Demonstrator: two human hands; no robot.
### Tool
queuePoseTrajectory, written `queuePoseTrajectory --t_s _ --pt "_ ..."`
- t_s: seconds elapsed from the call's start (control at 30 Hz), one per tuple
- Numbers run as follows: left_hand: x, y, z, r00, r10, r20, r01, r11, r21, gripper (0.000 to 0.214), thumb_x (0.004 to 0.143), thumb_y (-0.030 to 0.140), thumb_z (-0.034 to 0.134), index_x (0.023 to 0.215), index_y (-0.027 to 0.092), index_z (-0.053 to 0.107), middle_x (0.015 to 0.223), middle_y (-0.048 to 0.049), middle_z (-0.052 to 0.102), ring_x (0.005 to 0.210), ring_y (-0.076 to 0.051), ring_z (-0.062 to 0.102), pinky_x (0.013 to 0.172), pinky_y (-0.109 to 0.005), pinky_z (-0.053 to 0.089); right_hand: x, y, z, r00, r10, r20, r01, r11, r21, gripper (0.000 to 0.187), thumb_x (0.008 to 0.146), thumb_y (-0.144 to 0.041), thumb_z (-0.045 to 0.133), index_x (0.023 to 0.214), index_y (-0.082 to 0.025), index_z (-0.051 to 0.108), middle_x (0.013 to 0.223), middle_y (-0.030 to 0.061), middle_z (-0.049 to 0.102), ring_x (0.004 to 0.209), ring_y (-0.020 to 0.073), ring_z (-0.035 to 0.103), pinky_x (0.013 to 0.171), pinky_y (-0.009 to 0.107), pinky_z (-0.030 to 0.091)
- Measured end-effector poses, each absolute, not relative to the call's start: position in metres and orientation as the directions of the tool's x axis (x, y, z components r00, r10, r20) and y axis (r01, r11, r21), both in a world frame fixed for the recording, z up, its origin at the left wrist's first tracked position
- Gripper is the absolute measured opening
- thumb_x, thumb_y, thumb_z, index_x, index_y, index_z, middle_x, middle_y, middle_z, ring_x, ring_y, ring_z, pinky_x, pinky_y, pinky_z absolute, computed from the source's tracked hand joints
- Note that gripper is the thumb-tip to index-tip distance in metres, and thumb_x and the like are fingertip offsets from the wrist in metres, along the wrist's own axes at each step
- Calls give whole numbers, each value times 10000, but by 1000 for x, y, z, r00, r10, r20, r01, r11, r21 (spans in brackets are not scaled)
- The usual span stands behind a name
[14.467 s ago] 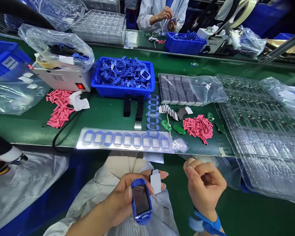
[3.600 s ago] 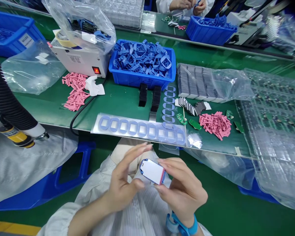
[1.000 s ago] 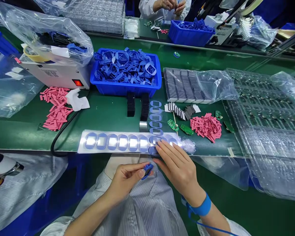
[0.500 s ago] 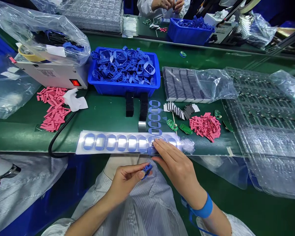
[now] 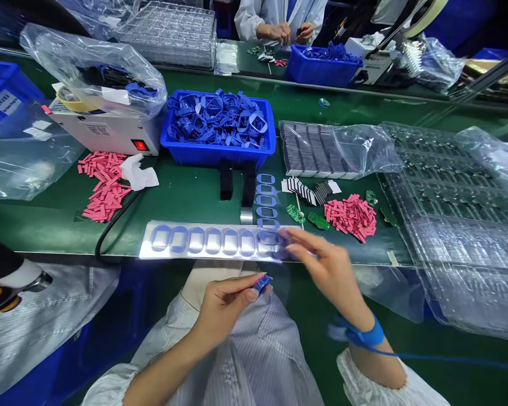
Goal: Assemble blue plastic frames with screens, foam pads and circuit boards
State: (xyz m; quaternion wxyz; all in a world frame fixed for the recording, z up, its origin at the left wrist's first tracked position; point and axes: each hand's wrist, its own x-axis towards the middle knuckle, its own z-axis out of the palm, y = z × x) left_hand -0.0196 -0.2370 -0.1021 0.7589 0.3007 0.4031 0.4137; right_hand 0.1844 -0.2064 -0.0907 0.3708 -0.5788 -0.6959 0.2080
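My left hand (image 5: 231, 299) pinches a small blue plastic housing (image 5: 262, 283) between thumb and fingers, over my lap. My right hand (image 5: 322, 256) is at the right end of a white backing sheet (image 5: 146, 248) that lies along the table's front edge. Its thumb and fingertips close on a blue-rimmed oval film sticker (image 5: 283, 239), smeared by motion. A row of similar oval stickers (image 5: 214, 241) lies along the sheet. More blue oval frames (image 5: 266, 201) form a column just behind it.
A blue bin (image 5: 218, 155) of blue housings stands behind, beside a grey box (image 5: 110, 135) with a red switch. Pink strips (image 5: 350, 219), green circuit boards (image 5: 318, 220) and black-and-white pieces (image 5: 305, 192) lie right. Clear trays (image 5: 461, 242) overhang the front edge. A co-worker's hands (image 5: 285, 34) are opposite.
My right hand has gone from lying flat on the sheet to pinching at its right end, moving right. The left hand still holds the blue housing. The view has shifted slightly.
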Motion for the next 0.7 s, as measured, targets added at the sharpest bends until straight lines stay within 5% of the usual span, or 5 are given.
queuePoseTrajectory --t_s 0.17,0.3,0.5,0.57,0.7 --pt "-11 -238 -103 286 886 -365 -466 461 755 324 644 415 799 909 232 776 956 -82 783 905 -290 732 941 -443 526 185 -229 -75 92 959 267 189 246 -951 275 938 -339 486 1175 -271 609 1047 90 732 963 252 701 819 408 599" --pt "-32 -250 -112 243 877 -414 -500 479 721 452 536 512 822 842 181 790 855 -129 792 798 -308 748 877 -460 546 144 -263 -70 -250 958 144 -162 105 -981 355 873 -536 467 1127 -352 632 823 84 759 709 245 737 617 345 621" --pt "-134 -292 -135 -92 825 -557 -626 387 677 381 560 453 840 850 213 776 806 -55 802 721 -176 751 724 -235 584 31 -273 -108 -723 666 -182 -382 -606 -698 527 690 -684 634 960 -235 690 837 99 743 782 241 727 739 366 583" --pt "-174 -309 -138 -241 787 -567 -648 304 698 305 595 422 832 835 244 770 850 -15 804 765 -155 748 731 -202 586 -17 -261 -134 -760 617 -203 -379 -676 -632 651 607 -717 679 981 -183 671 962 129 727 859 261 716 800 409 560" --pt "-241 -337 -134 -450 713 -538 -641 162 751 320 579 400 846 847 245 765 877 26 802 777 -152 746 824 -210 581 -107 -230 -187 -797 553 -244 -368 -764 -530 572 786 -639 580 1092 -155 596 1153 147 664 1052 216 658 935 385 479"
